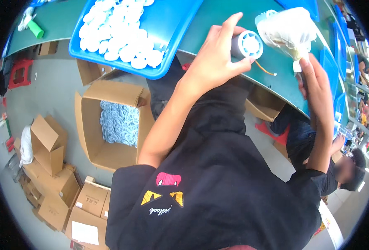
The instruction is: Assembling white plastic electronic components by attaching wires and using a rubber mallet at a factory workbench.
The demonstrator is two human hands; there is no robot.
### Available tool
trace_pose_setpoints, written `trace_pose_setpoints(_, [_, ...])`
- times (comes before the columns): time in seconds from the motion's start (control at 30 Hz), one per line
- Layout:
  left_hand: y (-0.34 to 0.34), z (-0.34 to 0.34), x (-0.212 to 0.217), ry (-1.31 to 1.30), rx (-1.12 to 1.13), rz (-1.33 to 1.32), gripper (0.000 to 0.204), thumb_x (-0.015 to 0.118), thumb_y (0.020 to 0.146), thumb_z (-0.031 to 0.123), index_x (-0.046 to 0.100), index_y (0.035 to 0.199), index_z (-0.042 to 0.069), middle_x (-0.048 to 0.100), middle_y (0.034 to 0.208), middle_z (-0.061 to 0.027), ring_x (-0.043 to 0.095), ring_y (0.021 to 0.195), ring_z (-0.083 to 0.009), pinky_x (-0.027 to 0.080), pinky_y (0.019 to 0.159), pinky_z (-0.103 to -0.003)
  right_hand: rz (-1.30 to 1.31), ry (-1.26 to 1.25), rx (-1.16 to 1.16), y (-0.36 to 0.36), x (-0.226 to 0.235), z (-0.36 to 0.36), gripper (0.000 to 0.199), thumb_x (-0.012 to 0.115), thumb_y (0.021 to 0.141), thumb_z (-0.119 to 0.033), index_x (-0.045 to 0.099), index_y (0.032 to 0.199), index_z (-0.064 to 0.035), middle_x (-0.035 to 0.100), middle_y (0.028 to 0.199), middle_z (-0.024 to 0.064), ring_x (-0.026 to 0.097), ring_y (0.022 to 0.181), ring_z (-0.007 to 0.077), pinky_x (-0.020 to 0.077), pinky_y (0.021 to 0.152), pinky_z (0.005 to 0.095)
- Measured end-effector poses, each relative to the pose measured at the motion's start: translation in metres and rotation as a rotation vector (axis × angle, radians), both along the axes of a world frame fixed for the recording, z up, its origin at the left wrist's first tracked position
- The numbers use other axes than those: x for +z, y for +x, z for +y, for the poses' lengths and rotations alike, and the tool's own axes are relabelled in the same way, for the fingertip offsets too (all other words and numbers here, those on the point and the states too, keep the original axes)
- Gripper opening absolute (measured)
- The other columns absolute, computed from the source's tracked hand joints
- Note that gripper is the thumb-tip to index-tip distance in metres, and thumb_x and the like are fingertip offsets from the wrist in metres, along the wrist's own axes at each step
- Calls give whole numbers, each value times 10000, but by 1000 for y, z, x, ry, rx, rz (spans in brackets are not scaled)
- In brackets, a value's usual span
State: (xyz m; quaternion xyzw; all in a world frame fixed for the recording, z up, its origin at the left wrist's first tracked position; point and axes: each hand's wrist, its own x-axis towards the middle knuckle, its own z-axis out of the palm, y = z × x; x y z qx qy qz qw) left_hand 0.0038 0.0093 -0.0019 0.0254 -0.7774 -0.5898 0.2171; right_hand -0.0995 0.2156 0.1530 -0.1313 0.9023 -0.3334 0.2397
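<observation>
My left hand (211,58) is closed round a short grey cylinder with a white spoked round end (250,44), held just over the green table. A thin orange wire (266,68) trails below that cylinder. My right hand (316,81) pinches the narrow lower end of a bulky white piece (288,29), its thumb against a small pale tip. Glare washes out the surface of this white piece, so I cannot make out its kind. Left of my left hand, a blue tray (164,71) holds many white round discs (122,35).
The green table (199,35) runs across the top. Below the tray stands an open cardboard box (115,156) with light blue ring-shaped parts (118,124). Cardboard boxes (57,191) are stacked at lower left. Another person (303,141) sits close on the right, near blue bins (328,68).
</observation>
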Motion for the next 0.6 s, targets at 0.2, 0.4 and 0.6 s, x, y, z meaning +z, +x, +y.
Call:
trace_pose_setpoints(0.2, [-4,-9,7,86,-66,-83,1045,858,805,157,264,1655,23,700,1310,-147,600,932,-209,527,955,-355,84,255,234,-32,15,-21,348,555,1121,-385,673,1118,-58,521,699,-27,460,582,71,365,526,260])
trace_pose_setpoints(0.4, [-7,-12,16,107,-204,-197,1016,858,838,160,262,1642,-17,701,1346,-167,605,936,-167,539,921,-339,356,64,464,-18,2,-14,384,650,1068,-356,679,1173,12,631,781,148,563,683,222,475,693,369])
trace_pose_setpoints(0.6, [-18,11,33,192,-264,-435,811,823,873,139,412,1553,-25,703,1342,-204,685,1032,-201,539,994,-372,329,-47,222,20,-8,-2,384,715,1011,-320,660,1251,-25,730,1016,224,723,924,404,550,766,455])
